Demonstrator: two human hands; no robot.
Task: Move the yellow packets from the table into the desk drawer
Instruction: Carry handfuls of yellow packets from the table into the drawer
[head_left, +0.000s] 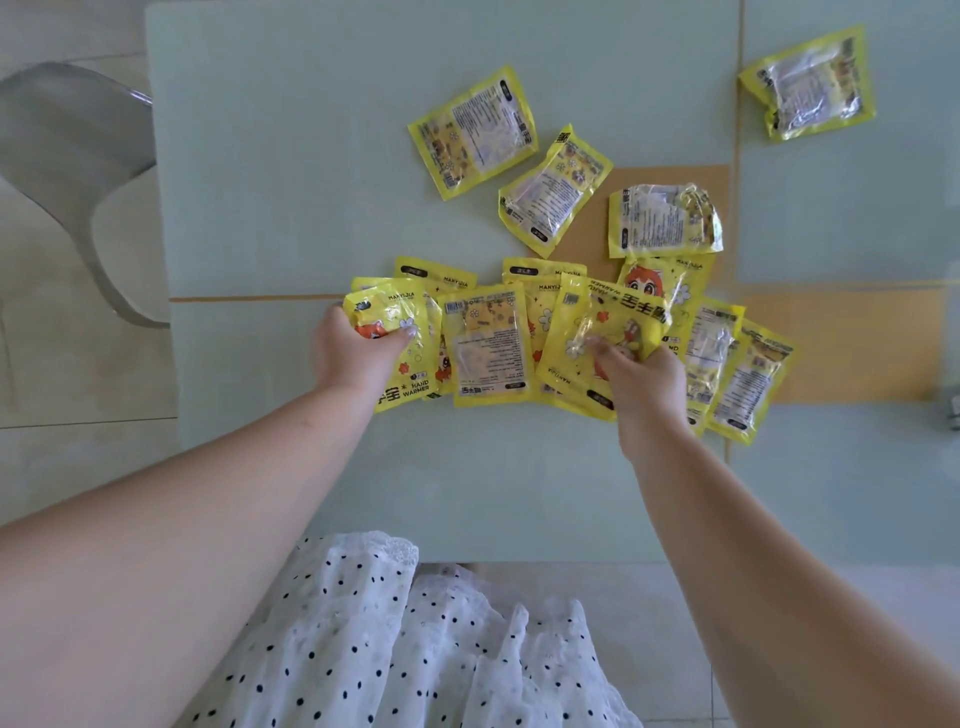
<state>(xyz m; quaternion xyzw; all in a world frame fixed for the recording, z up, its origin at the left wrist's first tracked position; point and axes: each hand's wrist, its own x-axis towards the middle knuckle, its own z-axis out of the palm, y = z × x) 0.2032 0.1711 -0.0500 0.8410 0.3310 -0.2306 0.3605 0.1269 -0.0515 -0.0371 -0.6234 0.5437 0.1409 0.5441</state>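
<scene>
Several yellow hand-warmer packets lie on the pale green table (291, 208). Most form an overlapping row (488, 343) near the middle. My left hand (353, 353) is closed around the leftmost packet (400, 343) of that row. Fingers of my right hand (641, 382) pinch another packet (597, 332) on the row's right part. Three loose packets lie farther back (472, 130), (553, 189), (665, 221). A lone packet (810, 83) rests at the far right. No drawer is visible.
A grey chair (67, 171) stands at the table's left side. An orange-brown patch (841, 348) shows through the tabletop on the right. My white dotted dress (395, 639) hangs below the table's near edge.
</scene>
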